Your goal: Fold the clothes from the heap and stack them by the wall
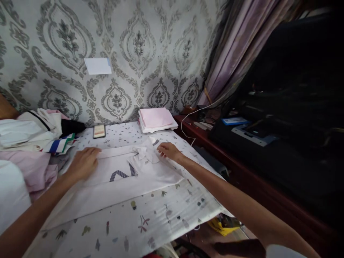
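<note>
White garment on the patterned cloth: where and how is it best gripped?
Likely best: pinch the white garment near both ends of its long near edge, coming from the person's side. That edge lies flat, fairly straight and facing the person; the bunched fabric farther back would probably give a less even grip.

Grey damask wallpaper (139, 46) is backing a dim room.
A white rectangle (97, 66) is showing on it, a mauve curtain (239, 46) is slanting down to the right, reddish furniture (243, 177) is running below, a printed cloth (158, 218) is covering the surface in front, and deep shadow is filling the far right.
</note>
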{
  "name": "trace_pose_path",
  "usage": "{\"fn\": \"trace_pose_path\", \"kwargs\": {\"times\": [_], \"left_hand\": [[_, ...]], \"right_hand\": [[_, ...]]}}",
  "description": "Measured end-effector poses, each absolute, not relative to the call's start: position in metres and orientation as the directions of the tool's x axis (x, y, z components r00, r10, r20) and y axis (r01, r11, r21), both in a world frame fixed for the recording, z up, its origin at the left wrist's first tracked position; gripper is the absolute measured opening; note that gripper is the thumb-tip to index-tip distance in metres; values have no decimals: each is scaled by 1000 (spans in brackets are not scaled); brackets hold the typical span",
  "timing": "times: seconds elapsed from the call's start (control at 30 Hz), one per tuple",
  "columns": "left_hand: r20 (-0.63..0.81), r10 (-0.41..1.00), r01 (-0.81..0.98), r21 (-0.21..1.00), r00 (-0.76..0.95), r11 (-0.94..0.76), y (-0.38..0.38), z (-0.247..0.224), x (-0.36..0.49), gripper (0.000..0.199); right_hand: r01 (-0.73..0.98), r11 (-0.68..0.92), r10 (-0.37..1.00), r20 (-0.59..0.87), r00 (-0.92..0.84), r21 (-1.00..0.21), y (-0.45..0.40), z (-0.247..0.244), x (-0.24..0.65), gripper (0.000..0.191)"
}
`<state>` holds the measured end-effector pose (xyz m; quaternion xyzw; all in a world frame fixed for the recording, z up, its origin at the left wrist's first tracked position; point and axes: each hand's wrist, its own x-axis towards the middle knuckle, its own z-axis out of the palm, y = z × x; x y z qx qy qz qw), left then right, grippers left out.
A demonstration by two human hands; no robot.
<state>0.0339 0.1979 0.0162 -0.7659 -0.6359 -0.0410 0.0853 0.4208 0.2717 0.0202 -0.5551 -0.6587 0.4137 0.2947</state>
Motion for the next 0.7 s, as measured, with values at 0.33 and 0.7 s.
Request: {"fn": "trace_pose_path", "kwargs": {"times": [0.33, 0.7], "left_hand": [[93, 704, 705, -208, 704, -678, 257, 23, 203, 43], [283, 641, 675, -34, 713, -737, 216, 36, 171, 27]], "right_hand": [[219, -230, 971, -239, -19, -948, 342, -10, 396, 20], [63, -378, 925, -373, 76, -924, 361, -24, 406, 25]]}}
